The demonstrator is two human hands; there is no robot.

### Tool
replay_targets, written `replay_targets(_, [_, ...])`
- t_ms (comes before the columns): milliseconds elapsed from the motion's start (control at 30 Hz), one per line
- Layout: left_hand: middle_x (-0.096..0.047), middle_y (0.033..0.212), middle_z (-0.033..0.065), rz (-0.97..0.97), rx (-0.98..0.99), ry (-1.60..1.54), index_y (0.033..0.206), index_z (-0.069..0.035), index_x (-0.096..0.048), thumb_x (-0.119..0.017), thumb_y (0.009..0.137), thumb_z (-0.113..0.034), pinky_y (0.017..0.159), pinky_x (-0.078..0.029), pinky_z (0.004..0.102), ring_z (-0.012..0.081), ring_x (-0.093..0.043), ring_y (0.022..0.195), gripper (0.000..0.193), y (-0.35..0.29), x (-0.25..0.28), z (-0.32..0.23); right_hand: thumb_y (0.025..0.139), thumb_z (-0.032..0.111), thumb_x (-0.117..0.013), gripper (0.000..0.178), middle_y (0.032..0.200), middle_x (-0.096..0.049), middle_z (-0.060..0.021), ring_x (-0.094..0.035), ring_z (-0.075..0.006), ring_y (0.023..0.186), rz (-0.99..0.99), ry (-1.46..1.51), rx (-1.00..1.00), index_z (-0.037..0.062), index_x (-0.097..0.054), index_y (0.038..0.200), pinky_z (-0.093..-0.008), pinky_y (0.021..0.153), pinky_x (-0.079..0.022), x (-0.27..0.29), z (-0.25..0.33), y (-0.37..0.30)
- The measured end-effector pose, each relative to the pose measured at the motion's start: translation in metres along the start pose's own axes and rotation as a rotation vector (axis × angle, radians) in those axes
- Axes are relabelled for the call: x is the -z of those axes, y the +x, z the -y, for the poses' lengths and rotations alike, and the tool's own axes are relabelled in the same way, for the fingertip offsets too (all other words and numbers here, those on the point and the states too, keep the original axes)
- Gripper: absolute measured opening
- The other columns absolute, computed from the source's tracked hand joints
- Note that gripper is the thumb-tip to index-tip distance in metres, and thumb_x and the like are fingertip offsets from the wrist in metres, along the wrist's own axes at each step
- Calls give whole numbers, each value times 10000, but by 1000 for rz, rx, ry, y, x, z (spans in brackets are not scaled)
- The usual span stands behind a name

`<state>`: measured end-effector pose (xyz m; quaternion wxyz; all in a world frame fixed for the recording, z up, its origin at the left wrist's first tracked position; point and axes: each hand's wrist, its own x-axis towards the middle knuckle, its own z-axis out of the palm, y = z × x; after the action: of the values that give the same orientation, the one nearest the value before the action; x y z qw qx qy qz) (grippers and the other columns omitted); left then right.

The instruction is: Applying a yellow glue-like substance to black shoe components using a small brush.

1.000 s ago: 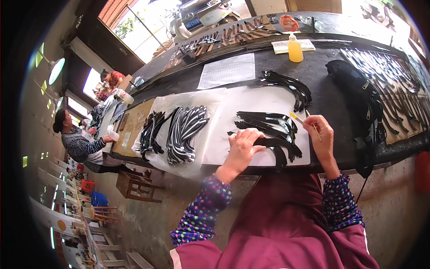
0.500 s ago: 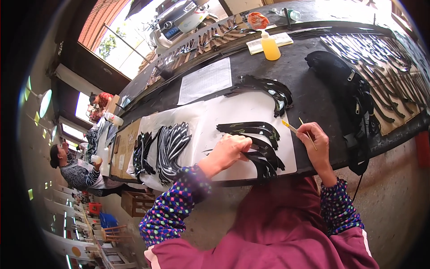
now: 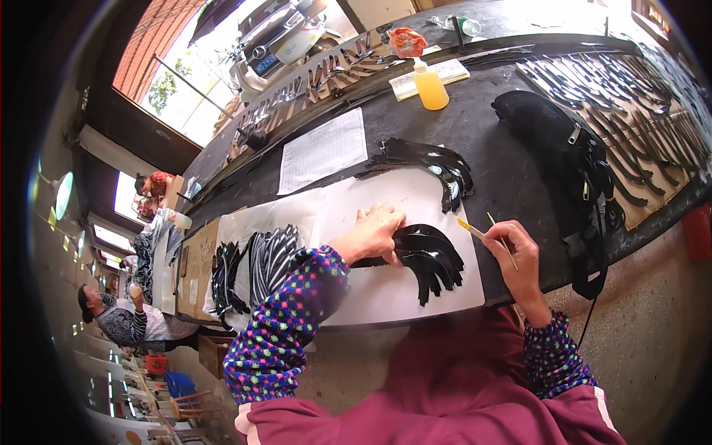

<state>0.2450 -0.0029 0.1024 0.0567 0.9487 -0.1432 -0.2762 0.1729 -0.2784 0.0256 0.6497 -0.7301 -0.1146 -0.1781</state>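
Head view: black strips (image 3: 437,256) fanned on white sheet (image 3: 378,300).
Left hand (image 3: 374,236), half curled, touches their nine-o'clock end; whether it grips, I cannot tell. Right hand (image 3: 517,256), at three o'clock, pinches two thin sticks (image 3: 470,228).

There are 2 thin tools (image 3: 471,228), 1 yellow bottle (image 3: 432,93), 1 bag (image 3: 545,137)

We look across a long black workbench (image 3: 475,122) toward a wide opening (image 3: 187,107) beyond its far edge, bright with daylight, and a reddish brick wall (image 3: 158,53) beyond the bench's far left. Past the bench's left end, we make out a smaller bright window (image 3: 127,194) and a round lamp (image 3: 64,194). Below its near edge, we see grey floor (image 3: 352,371) and a brown wooden stool (image 3: 213,356).
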Motion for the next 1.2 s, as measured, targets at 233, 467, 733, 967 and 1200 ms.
replay_targets(233, [-616, 959, 168, -129, -352, -153, 986, -38, -573, -856, 611, -146, 844, -487, 422, 368, -615, 981, 482, -11, -20, 7, 870, -56, -682, 69, 877, -623, -63, -584, -119, 716, -8, 6, -13, 0, -661, 904, -247, 634, -464, 0, 7, -1])
replay_targets(467, [-626, 953, 107, 123, -248, -251, 899, -51, -647, -854, 664, -133, 826, -482, 422, 328, -618, 946, 324, -4, -4, 14, 866, -66, -690, 93, 887, -627, -72, -592, -136, 718, 0, -5, -25, 7, -664, 916, -253, 630, -474, 3, 5, -4])
replay_targets(733, [-686, 1077, 144, -107, -211, -15, 1144, -104, -707, -908, 617, -163, 851, -516, 415, 303, -663, 1014, 567, 76, 107, 18, 872, -60, -695, 89, 902, -630, -70, -589, -129, 719, -9, 8, -80, 10, -669, 921, -247, 624, -467, 0, 7, -4])
replay_targets(967, [-710, 975, 94, -549, -364, -323, 1122, -66, -704, -841, 775, -146, 804, -525, 328, 180, -673, 901, 382, 53, 132, -48, 868, -81, -699, 103, 930, -625, -63, -583, -107, 747, -9, -17, -73, 0, -673, 926, -224, 648, -470, -2, 3, -3])
replay_targets(1200, [-655, 625, 44, -801, -1226, -537, 776, -18, -714, -772, 862, -171, 553, -449, 279, 132, -615, 558, 186, -122, 142, -156, 858, -11, -724, 47, 915, -685, -97, -663, -176, 786, -35, -102, 51, -1, -698, 896, -277, 663, -523, -8, 7, -3])
